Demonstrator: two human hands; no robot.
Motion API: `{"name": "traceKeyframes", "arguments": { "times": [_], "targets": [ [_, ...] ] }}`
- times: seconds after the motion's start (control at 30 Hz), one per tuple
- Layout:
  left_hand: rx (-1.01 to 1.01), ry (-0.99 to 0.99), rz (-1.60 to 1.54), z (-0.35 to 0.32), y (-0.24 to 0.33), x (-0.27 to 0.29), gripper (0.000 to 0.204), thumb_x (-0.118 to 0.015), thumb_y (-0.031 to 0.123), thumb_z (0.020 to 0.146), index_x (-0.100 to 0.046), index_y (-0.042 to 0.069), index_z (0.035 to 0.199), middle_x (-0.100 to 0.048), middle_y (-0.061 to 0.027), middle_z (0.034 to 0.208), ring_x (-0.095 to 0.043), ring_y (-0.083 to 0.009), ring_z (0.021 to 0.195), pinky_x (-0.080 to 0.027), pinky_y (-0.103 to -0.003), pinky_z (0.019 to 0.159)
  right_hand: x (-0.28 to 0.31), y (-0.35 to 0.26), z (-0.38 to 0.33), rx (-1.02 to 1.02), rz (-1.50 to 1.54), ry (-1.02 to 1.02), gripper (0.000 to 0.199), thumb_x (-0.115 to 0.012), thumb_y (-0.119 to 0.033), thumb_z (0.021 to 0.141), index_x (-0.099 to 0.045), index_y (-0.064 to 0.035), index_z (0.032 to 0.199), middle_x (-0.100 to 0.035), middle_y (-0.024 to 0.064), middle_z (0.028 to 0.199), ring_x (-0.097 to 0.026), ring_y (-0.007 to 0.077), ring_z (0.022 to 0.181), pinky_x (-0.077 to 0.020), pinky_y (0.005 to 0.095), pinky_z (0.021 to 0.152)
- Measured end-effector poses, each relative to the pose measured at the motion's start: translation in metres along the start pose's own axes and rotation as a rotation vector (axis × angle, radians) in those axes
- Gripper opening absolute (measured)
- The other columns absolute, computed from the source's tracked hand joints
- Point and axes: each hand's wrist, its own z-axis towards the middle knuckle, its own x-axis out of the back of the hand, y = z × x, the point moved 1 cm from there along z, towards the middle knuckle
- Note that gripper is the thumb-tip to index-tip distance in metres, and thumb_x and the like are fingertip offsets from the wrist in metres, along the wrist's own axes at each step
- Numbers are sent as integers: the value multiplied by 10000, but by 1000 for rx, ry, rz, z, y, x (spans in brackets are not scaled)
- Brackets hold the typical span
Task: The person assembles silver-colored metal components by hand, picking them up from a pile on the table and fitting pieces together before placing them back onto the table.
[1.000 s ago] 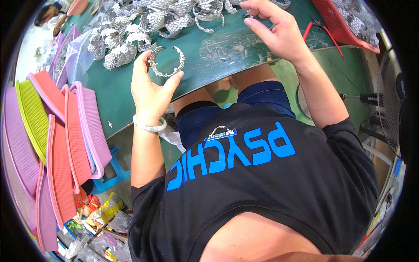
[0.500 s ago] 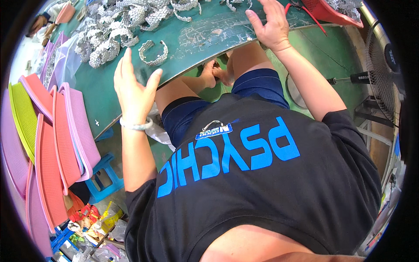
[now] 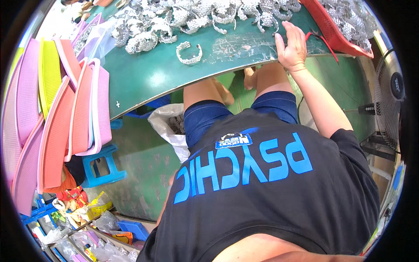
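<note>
The right hand (image 3: pixel 293 47) is at the upper right of the frame, over the front edge of the green tabletop (image 3: pixel 144 81). Its fingers are open and straight, the thumb spread away from them, gripping nothing; whether they touch the surface I cannot tell. The left hand is out of sight, so the state of its fingers cannot be told.

A single silver open-ended cuff (image 3: pixel 189 61) lies on the tabletop in the upper middle, apart from the heap of similar silver cuffs (image 3: pixel 183 17) along the top of the frame. Just beside the right hand are red-handled pliers (image 3: pixel 329 47), next to a red plastic basket (image 3: pixel 338 41) with more silver pieces in it. Pink, purple and lime-green perforated baskets (image 3: pixel 54 135) stand nested at the left, with a blue plastic stool (image 3: pixel 106 170) beside them.
</note>
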Motion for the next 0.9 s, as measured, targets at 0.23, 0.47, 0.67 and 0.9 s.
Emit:
{"name": "traceKeyframes", "arguments": {
  "times": [0.23,0.47,0.67,0.9],
  "targets": [
    [595,-53,-1198,-26,60,18,340,-506,326,842,-557,8,952,-580,-116,823,-545,-212,712,-449,-324,634,-2,-7,2,15,-49,-76,397,-581,-216,757,-510,-79,1122,-512,84,1140,-443,276,1062,-320,389,920],
    [687,-37,-1362,-27,100,57,349,-495,342,844,-563,14,942,-579,-110,786,-541,-206,677,-442,-323,604,12,-13,41,484,-15,-364,539,-642,-251,703,-464,-131,1197,-401,76,1294,-336,267,1208,-140,461,1020],
    [860,-121,-1430,-21,123,76,358,-486,356,846,-567,19,934,-578,-105,755,-537,-201,647,-436,-322,577,-3,21,49,655,271,-629,492,-566,-298,781,-436,-89,1207,-403,177,1283,-345,364,1196,-140,532,1019],
    [1010,-181,-1469,-26,142,107,369,-476,372,848,-573,24,924,-577,-99,718,-533,-195,612,-429,-320,547,-15,23,52,612,327,-820,548,-619,-271,745,-396,-121,1222,-383,199,1287,-327,397,1191,-155,580,995]
  ]
}}
